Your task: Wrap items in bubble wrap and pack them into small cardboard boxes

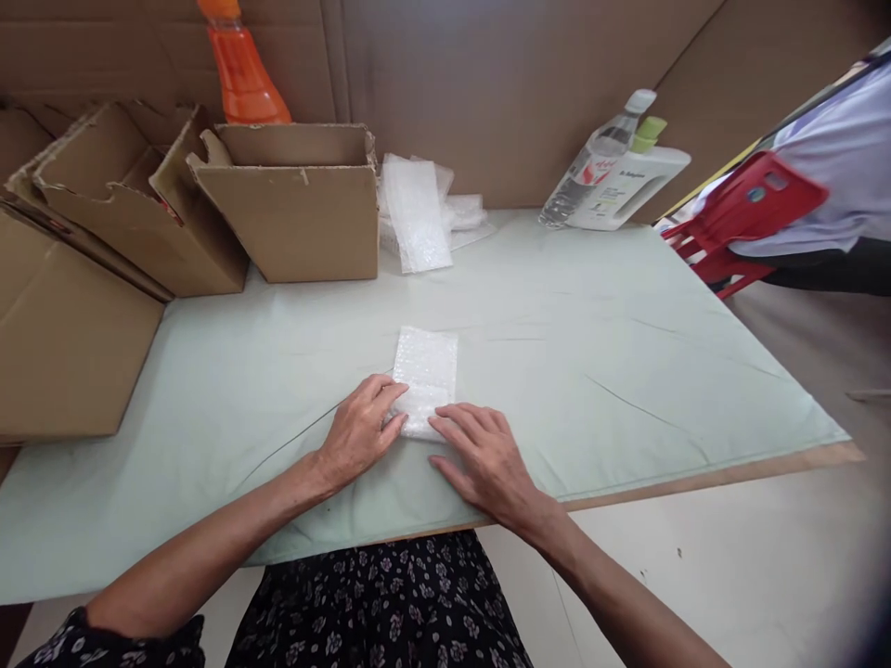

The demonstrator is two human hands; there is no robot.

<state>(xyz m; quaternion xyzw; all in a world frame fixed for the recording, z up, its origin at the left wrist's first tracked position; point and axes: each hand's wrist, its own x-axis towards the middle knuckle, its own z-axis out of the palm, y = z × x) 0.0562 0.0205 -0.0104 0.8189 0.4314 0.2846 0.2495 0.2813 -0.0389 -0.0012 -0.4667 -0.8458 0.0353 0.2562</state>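
Note:
A small white bubble-wrap pouch (426, 369) lies flat on the pale green table cover (591, 353), near the front edge. My left hand (362, 429) rests at its near left corner, fingers curled onto the wrap and pressing it down. My right hand (480, 455) lies flat beside the near right corner, fingers stretched out with the tips touching the pouch edge. Whether anything sits inside the pouch cannot be made out.
Open cardboard boxes (296, 199) (118, 190) stand at the back left, an orange bottle (240, 70) behind them. More bubble wrap (418, 209) is piled beside the boxes. A clear bottle (595, 162) and a white jug (633, 186) lean at the back right. A red stool (748, 209) and another person's clothing (828, 158) are at the right.

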